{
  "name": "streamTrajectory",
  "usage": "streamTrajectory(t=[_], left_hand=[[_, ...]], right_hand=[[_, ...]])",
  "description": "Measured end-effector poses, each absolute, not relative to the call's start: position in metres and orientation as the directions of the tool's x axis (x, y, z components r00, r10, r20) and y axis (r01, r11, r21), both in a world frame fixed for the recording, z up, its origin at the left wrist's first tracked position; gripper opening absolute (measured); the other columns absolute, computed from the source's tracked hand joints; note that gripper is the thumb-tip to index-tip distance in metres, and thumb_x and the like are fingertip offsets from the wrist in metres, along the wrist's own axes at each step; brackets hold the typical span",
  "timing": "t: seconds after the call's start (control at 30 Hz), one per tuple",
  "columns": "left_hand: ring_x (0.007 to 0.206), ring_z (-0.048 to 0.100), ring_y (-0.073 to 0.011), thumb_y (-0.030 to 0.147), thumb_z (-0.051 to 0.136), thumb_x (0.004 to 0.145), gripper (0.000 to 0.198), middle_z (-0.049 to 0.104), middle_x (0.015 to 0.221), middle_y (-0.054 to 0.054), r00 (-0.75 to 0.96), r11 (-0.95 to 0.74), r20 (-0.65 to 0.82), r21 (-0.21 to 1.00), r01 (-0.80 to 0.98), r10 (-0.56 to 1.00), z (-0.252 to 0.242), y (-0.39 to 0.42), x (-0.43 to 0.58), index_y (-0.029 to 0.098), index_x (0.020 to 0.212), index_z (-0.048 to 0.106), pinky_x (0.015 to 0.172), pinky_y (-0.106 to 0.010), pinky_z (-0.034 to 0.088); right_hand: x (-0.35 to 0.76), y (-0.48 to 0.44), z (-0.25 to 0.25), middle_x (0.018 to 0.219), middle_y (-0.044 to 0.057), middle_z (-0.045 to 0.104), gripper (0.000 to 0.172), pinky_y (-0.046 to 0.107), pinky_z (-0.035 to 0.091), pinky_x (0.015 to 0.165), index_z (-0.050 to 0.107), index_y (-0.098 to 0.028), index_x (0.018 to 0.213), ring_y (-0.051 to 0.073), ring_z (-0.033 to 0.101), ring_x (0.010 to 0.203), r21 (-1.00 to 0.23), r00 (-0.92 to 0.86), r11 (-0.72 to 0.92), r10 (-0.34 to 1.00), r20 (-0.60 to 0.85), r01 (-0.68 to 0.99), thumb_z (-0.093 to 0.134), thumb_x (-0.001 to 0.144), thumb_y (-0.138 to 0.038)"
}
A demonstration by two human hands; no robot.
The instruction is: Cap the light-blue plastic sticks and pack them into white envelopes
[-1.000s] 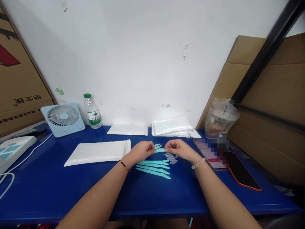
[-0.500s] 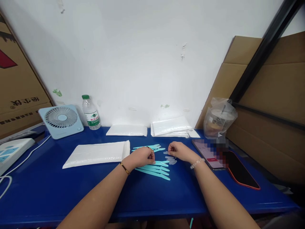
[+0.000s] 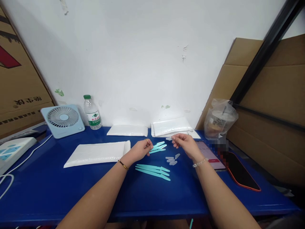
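Several teal plastic sticks with blade-like ends (image 3: 152, 173) lie side by side on the blue table. Above them, my left hand (image 3: 143, 149) is closed in a pinch over a second group of teal sticks (image 3: 158, 151); whether it lifts one of them is hard to tell. Between the thumb and fingertips of my right hand (image 3: 184, 143) is a small translucent cap (image 3: 168, 139). Several more translucent caps (image 3: 171, 161) rest on the table below, between the two hands.
White padded envelopes (image 3: 95, 154) lie at left, with others at the wall (image 3: 171, 126). Phones (image 3: 243, 173) and a bagged cup (image 3: 218, 122) are at right. A fan (image 3: 63, 119), a bottle (image 3: 92, 114) and a power strip (image 3: 14, 152) stand left.
My left hand has moved up from the lower sticks to the upper group, where more sticks now lie. My right hand has moved up and right from the caps, with one now in its fingers.
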State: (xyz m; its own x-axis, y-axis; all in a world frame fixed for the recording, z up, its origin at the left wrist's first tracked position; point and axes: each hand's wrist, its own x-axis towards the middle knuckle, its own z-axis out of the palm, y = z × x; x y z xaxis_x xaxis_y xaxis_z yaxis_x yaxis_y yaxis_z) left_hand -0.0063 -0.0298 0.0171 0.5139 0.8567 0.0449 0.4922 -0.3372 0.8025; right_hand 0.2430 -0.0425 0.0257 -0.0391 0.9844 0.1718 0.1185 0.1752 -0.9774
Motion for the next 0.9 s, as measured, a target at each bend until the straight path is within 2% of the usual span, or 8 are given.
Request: streamTrajectory(t=[0.17,0.43,0.7,0.8,0.9], left_hand=[[0.053,0.054,-0.0121,0.048,0.037,0.086,0.032,0.052,0.063,0.003,0.490,-0.382,0.110,0.777,0.501,0.865,0.020,-0.031,-0.005,0.019,0.085,0.051,0.052,-0.023,0.039],[0.055,0.054,-0.0126,0.049,0.036,0.086,0.034,0.057,0.071,0.000,0.498,-0.400,0.108,0.746,0.531,0.861,0.021,-0.035,-0.003,0.018,0.087,0.052,0.052,-0.024,0.038],[0.054,0.053,-0.0126,0.049,0.036,0.086,0.035,0.057,0.069,0.000,0.497,-0.404,0.103,0.733,0.547,0.861,0.023,-0.035,-0.002,0.018,0.088,0.052,0.052,-0.024,0.037],[0.055,0.052,-0.0121,0.048,0.036,0.087,0.035,0.056,0.068,0.001,0.517,-0.429,0.121,0.729,0.533,0.847,0.023,-0.037,-0.002,0.018,0.088,0.053,0.053,-0.024,0.037],[0.055,0.050,-0.0118,0.047,0.037,0.087,0.032,0.056,0.069,0.001,0.529,-0.449,0.135,0.721,0.527,0.838,0.023,-0.037,-0.002,0.018,0.087,0.053,0.053,-0.024,0.037]], right_hand=[[0.239,-0.042,0.024,0.062,0.001,0.057,0.034,0.020,0.035,0.044,0.058,-0.015,0.070,0.008,0.048,0.048,-0.982,0.020,0.179,0.983,0.181,0.065,0.068,0.070,-0.048],[0.229,-0.042,0.017,0.060,0.001,0.058,0.032,0.021,0.035,0.043,0.057,-0.016,0.073,0.009,0.050,0.048,-0.992,0.013,0.126,0.992,0.127,0.015,0.068,0.068,-0.046],[0.227,-0.042,0.016,0.060,0.001,0.058,0.031,0.021,0.037,0.043,0.056,-0.017,0.073,0.009,0.050,0.047,-0.993,0.020,0.120,0.992,0.121,0.013,0.068,0.068,-0.045],[0.221,-0.043,0.015,0.060,0.001,0.059,0.032,0.021,0.038,0.044,0.057,-0.016,0.073,0.009,0.050,0.048,-0.992,-0.063,0.114,0.992,0.111,0.047,0.066,0.069,-0.047],[0.222,-0.043,0.016,0.063,0.001,0.060,0.031,0.022,0.038,0.046,0.061,-0.016,0.077,0.009,0.049,0.049,-0.976,-0.154,0.133,0.982,0.106,0.175,0.062,0.073,-0.047]])
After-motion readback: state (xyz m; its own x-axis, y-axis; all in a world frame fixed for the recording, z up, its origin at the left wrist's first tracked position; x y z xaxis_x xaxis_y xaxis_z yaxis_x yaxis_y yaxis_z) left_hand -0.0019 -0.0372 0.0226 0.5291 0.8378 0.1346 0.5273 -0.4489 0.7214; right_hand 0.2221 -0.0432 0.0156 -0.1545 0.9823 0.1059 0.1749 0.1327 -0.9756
